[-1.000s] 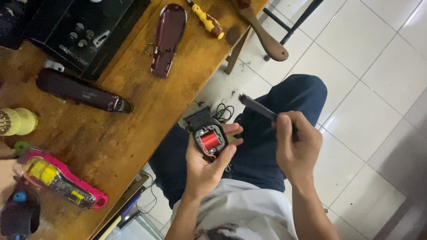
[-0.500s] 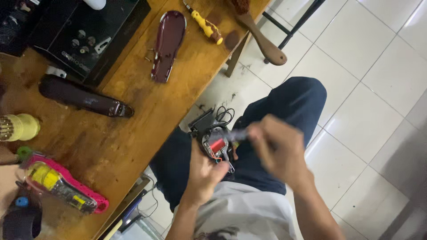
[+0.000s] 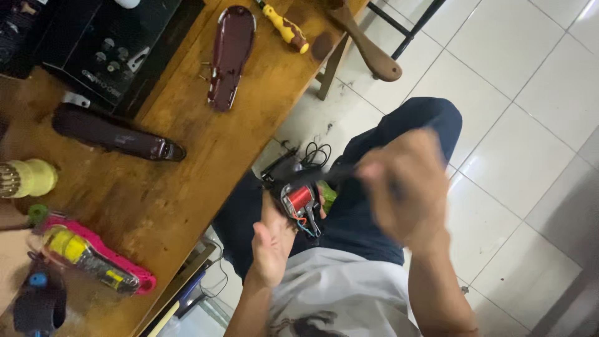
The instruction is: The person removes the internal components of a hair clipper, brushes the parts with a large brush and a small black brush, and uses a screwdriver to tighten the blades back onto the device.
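My left hand [image 3: 274, 240] holds an opened hair clipper body [image 3: 298, 200] over my lap, its red coil and thin wires exposed. My right hand [image 3: 409, 190] is blurred with motion and grips a dark slim brush-like tool [image 3: 318, 176], whose tip rests on the clipper's internals. On the wooden table [image 3: 187, 162] to the left lie a dark maroon clipper [image 3: 115, 132] and a maroon clipper cover [image 3: 229, 53].
A black case [image 3: 106, 43] with small parts sits at the table's back. A yellow-handled screwdriver [image 3: 286, 28], a pink opened clipper shell [image 3: 93, 259] and a yellowish brush [image 3: 25, 178] lie on the table. A wooden chair part [image 3: 368, 50] stands over white floor tiles.
My right hand swung the tool from raised beside the clipper down onto its open body and is moving fast. The camera view shifted slightly.
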